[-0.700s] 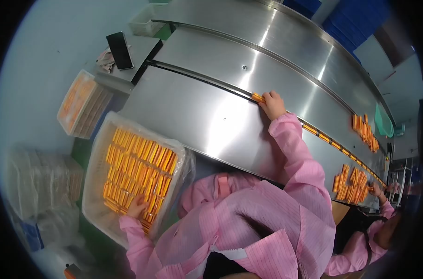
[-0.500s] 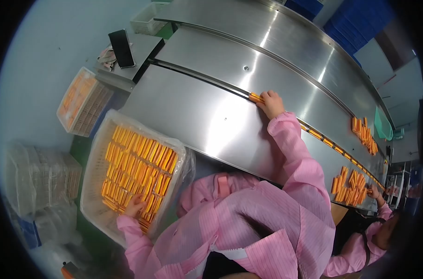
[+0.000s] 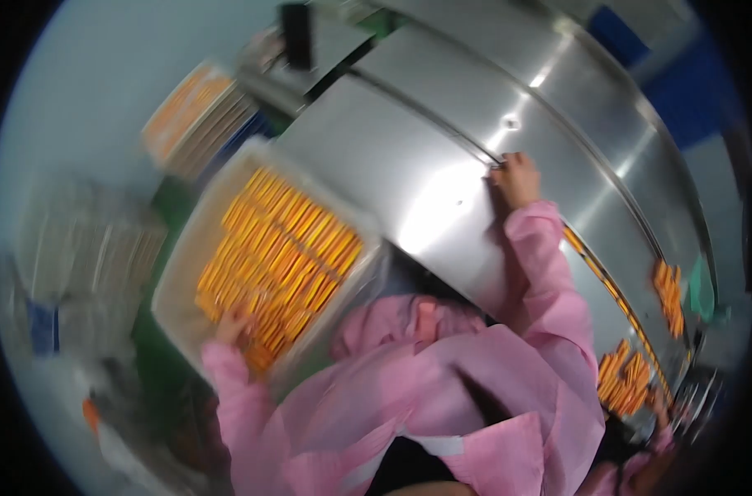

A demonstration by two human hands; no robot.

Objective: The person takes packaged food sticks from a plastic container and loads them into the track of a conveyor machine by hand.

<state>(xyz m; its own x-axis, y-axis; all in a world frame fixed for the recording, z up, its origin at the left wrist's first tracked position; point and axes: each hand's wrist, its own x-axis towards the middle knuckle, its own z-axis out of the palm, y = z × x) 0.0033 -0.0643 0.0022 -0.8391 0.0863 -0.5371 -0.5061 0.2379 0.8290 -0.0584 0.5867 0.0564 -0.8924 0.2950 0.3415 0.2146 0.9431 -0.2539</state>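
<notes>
My left hand (image 3: 233,324) is at the lower left of the lined crate (image 3: 177,269), touching the rows of slim orange-and-yellow wrapped sticks (image 3: 281,248). Blur smears its fingers, so I cannot tell their grip. Over on the steel table (image 3: 376,149), my right hand (image 3: 520,178) reaches to the narrow channel (image 3: 442,124). Its fingers are pressed together at the slot, and what lies in them is hidden. Beyond my right sleeve, a line of orange sticks (image 3: 603,279) runs along the channel.
Loose sticks lie in one pile (image 3: 624,379) near a co-worker's hand (image 3: 661,407) and another pile (image 3: 669,298) across the channel. A stacked crate (image 3: 190,116), a side table with a dark phone (image 3: 296,37) and wrapped crates (image 3: 95,240) stand left.
The whole view has swung and blurred, shifting the table and crate rightward. Orange sticks seen under my right fingers before are no longer clear. My left hand stays in the crate.
</notes>
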